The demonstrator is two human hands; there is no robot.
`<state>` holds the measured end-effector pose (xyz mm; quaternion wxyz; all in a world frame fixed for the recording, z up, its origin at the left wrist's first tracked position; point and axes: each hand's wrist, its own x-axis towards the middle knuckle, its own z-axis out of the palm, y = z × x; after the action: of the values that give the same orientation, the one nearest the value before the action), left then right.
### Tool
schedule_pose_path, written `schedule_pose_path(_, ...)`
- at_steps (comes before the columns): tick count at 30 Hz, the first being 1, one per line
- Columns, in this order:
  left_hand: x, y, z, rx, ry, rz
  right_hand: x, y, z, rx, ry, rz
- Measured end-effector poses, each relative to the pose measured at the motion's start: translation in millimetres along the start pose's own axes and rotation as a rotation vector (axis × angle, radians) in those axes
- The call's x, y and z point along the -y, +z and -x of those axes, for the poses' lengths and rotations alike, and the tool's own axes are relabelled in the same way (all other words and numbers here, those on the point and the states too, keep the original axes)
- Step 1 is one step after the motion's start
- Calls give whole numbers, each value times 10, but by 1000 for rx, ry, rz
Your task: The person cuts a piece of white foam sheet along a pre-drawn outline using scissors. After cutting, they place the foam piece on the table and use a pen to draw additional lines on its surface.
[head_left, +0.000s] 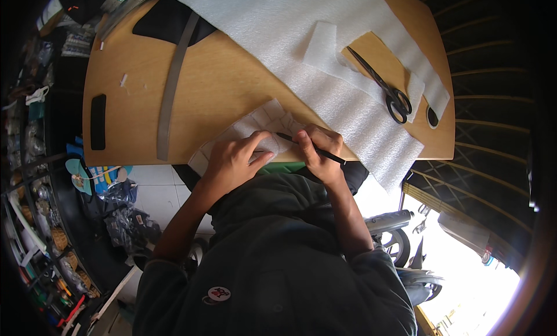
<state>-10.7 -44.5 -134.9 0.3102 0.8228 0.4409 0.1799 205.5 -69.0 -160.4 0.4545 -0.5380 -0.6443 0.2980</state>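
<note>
At the table's near edge lies a white piece of foam sheet [255, 122], marked with thin drawn lines. My left hand [231, 160] rests on it with thumb and forefinger curved around part of the piece, holding it. A slim black pen [331, 154] is gripped in my right hand [320, 147], its tip at the white piece near my left forefinger. Part of the piece is hidden under both hands. Just right of my right hand begins the large white foam sheet [325, 98], spread diagonally across the table and hanging over the near edge.
Black scissors [380, 83] lie on the foam sheet's right side among cut-outs. A grey metal ruler [174, 92] crosses the wooden table [232, 86], overlapping black material [165, 22] at its far end. At left sits a black strip [98, 122]; crowded shelves stand beyond.
</note>
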Motion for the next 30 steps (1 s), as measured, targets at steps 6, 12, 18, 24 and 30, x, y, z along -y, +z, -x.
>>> schedule_pose_path(6, -20, -10, -22, -6, 7, 5, 48, 48, -20, -167, 16, -59)
schedule_pose_path(12, -4, -4, -18, -14, 14, 4, 57, 42, -24, -176, 3, -28)
schedule_pose_path(18, -15, -17, -20, 5, 8, -5, 6, 16, 18, -124, 47, 17)
schedule_pose_path(24, -17, -2, -29, -34, 36, 0, 59, 30, -10, -251, 57, -23)
schedule_pose_path(30, -34, -29, -28, 18, -11, -7, 88, 16, -3, -258, 76, 27)
